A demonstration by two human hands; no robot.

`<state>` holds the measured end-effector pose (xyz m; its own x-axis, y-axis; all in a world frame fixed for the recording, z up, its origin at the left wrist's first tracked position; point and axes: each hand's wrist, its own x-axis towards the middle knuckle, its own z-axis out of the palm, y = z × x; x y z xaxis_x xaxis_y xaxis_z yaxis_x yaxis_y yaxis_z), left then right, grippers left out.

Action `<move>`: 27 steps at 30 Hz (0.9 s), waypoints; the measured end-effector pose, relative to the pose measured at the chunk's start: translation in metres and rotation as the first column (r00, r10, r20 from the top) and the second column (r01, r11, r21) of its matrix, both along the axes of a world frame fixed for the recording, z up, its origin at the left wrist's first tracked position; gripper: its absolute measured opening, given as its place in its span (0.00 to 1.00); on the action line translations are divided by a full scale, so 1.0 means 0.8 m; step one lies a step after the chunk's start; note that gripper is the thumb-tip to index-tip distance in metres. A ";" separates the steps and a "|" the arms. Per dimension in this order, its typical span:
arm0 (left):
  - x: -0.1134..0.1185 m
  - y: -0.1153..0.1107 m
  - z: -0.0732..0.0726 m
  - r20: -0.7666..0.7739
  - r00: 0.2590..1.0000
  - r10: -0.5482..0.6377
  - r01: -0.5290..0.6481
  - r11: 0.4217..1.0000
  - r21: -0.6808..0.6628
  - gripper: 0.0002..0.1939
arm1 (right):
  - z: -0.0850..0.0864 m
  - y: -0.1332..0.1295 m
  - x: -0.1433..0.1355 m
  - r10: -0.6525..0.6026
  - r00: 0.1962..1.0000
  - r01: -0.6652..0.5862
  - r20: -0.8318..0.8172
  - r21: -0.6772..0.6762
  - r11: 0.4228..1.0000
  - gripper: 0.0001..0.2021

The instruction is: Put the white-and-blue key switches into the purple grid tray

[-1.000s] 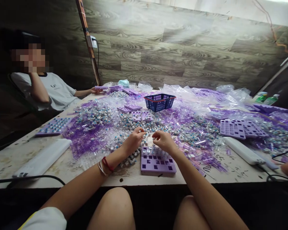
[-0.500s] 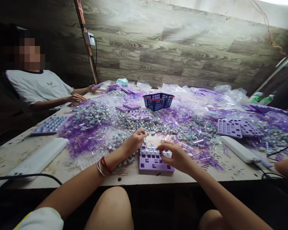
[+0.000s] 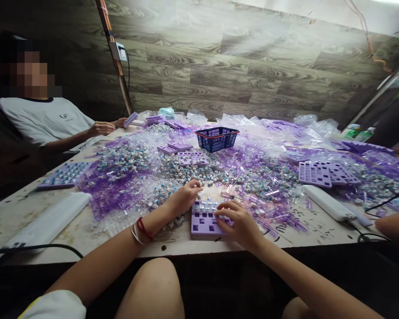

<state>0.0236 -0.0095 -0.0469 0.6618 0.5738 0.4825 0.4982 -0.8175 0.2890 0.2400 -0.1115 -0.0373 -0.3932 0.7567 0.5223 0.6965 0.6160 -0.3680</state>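
Note:
A purple plate [image 3: 202, 227] with square holes lies in front of me near the table's front edge. Small clear-and-white pieces [image 3: 204, 206], which look like keyboard switches, fill its far row. Just beyond the plate's far left corner, my left hand [image 3: 190, 193] is closed in a pinch; what is between its fingertips is too small to make out. My right hand [image 3: 241, 221] rests over the plate's right side and hides that part. Its thumb and fingertips come close together at the plate's middle holes, and anything between them is hidden.
Heaps of white-and-blue switches [image 3: 176, 170] and purple clear strips [image 3: 116, 195] cover much of the table. A dark blue basket [image 3: 217, 141] stands behind. More purple plates [image 3: 314, 174] lie right. White power strips [image 3: 329, 204] flank me. A co-worker [image 3: 49, 119] sits left, holding a purple piece.
My right hand has shifted slightly toward me and left across the plate. My left hand stays pinched in much the same place. The co-worker's hand has lifted from the table edge toward the held piece.

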 end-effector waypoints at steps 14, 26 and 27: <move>0.000 -0.003 0.001 -0.058 0.998 0.002 -0.005 0.998 -0.056 0.09 | 0.013 0.011 0.009 -0.069 0.997 0.065 -0.030 -0.118 0.991 0.06; 0.000 -0.008 0.007 -0.007 0.996 0.089 -0.090 0.995 -0.046 0.06 | 0.011 0.018 0.006 -0.040 0.993 0.046 0.110 -0.052 0.998 0.05; 0.000 -0.008 0.008 -0.005 0.996 0.090 -0.090 0.995 -0.047 0.07 | 0.012 0.018 0.005 -0.038 0.992 0.044 0.121 -0.046 0.998 0.05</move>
